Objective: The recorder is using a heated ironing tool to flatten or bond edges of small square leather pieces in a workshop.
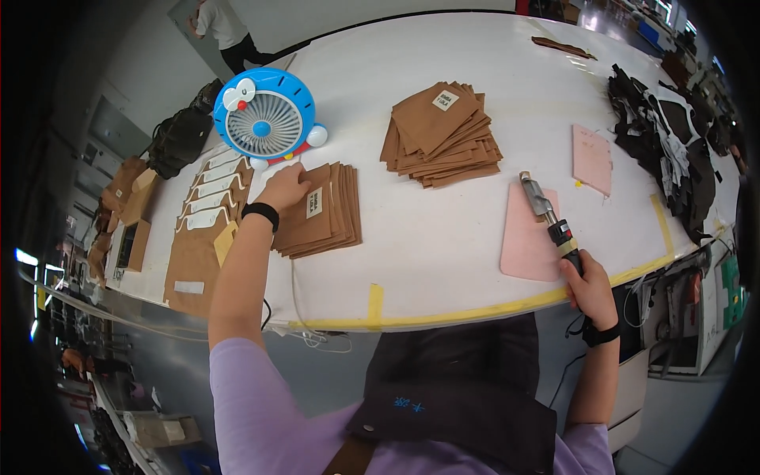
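My left hand [283,195] is at the upper left corner of a stack of brown fabric panels [334,218], its fingers curled and pinching the top panel's edge. That panel bears a white label [314,202]. My right hand [592,291] is wrapped round the dark handle of a hot-air gun [545,207]. The gun's metal nozzle points away from me, above a pink rectangular sheet [522,237] on the white table [435,261]. Farther back, a larger, loosely fanned pile of brown panels [443,138] also has a white label on top.
A blue fan [265,119] stands behind my left hand. Brown pieces with white strips [207,210] lie at the left. A second pink sheet [591,161] and a heap of black and grey straps [665,134] lie at the right. A person [226,36] is beyond the table.
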{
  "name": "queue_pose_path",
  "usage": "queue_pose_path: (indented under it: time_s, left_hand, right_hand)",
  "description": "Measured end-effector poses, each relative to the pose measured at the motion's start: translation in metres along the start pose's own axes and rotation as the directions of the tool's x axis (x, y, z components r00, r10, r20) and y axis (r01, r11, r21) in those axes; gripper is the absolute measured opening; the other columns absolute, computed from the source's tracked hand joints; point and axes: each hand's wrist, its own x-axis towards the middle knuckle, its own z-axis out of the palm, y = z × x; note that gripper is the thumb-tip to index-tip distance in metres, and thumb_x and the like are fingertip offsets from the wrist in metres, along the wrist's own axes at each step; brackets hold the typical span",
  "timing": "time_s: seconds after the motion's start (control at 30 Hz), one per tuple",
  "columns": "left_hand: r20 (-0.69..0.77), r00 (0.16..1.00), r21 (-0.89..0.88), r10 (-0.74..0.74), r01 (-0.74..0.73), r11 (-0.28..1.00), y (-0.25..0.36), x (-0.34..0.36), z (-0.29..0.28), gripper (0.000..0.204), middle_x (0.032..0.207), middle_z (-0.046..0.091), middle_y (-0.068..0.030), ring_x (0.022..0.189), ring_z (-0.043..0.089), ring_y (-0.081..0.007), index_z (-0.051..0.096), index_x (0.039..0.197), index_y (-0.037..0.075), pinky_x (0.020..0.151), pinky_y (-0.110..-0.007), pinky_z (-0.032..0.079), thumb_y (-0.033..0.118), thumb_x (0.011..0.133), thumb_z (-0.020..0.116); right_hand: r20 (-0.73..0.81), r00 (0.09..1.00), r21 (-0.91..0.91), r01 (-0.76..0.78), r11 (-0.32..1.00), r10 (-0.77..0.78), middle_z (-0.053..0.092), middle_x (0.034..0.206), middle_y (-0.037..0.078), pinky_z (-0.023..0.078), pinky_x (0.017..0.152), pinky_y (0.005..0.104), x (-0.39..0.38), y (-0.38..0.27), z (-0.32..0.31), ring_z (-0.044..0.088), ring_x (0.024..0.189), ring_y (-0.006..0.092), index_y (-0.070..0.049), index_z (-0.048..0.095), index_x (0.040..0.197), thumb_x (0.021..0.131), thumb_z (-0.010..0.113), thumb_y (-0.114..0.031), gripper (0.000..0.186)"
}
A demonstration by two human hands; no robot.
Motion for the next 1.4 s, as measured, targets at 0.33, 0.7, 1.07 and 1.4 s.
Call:
queue_pose_path:
  time_s: [0.33, 0.7, 1.07, 1.4]
  left_hand:
    - [-0.107, 0.856, -0.165, 0.505, -0.516, 0.84, 0.061, -0.067, -0.01, 0.036, 0.105, 0.055, -0.0061, 0.11, 0.054, -0.0278, 0.072, 0.098, 0.012, 0.097, -0.038, 0.046, -0.015, 0.073, 0.069]
    - [-0.065, 0.806, -0.016, 0.588, -0.59, 0.807, 0.059, -0.065, -0.013, 0.021, 0.106, 0.053, -0.0052, 0.11, 0.051, -0.0277, 0.069, 0.084, 0.013, 0.093, -0.038, 0.048, -0.005, 0.074, 0.074]
    - [-0.055, 0.805, -0.005, 0.59, -0.591, 0.806, 0.059, -0.07, -0.019, 0.02, 0.107, 0.053, -0.005, 0.111, 0.05, -0.0284, 0.067, 0.083, 0.012, 0.094, -0.039, 0.046, -0.004, 0.074, 0.076]
    - [0.02, 0.857, -0.109, 0.516, -0.511, 0.853, 0.099, -0.058, -0.024, 0.017, 0.1, 0.058, -0.0059, 0.092, 0.061, -0.0228, 0.067, 0.092, 0.008, 0.078, -0.034, 0.051, -0.005, 0.082, 0.069]
  right_hand:
    - [0.001, 1.0, 0.004, -0.02, 1.0, 0.02, 0.056, 0.057, 0.006, 0.043, 0.043, 0.0299, 0.001, 0.001, -0.002, 0.054, 0.041, 0.015, 0.005, 0.059, 0.102, 0.1, 0.063, -0.035, 0.04]
    - [-0.023, 1.0, 0.027, 0.007, 1.0, -0.006, 0.055, 0.057, 0.006, 0.042, 0.042, 0.0301, -0.002, 0.004, 0.002, 0.054, 0.041, 0.0148, 0.005, 0.059, 0.101, 0.1, 0.063, -0.032, 0.037]
    - [-0.041, 0.999, 0.03, 0.017, 0.999, -0.016, 0.055, 0.057, 0.005, 0.042, 0.042, 0.0298, -0.001, 0.005, 0.003, 0.054, 0.04, 0.014, 0.004, 0.06, 0.103, 0.1, 0.063, -0.032, 0.037]
    - [-0.068, 0.997, -0.005, 0.047, 0.999, -0.047, 0.058, 0.057, 0.009, 0.043, 0.042, 0.0305, -0.003, 0.008, 0.0, 0.056, 0.04, 0.0168, 0.006, 0.06, 0.101, 0.099, 0.064, -0.032, 0.038]
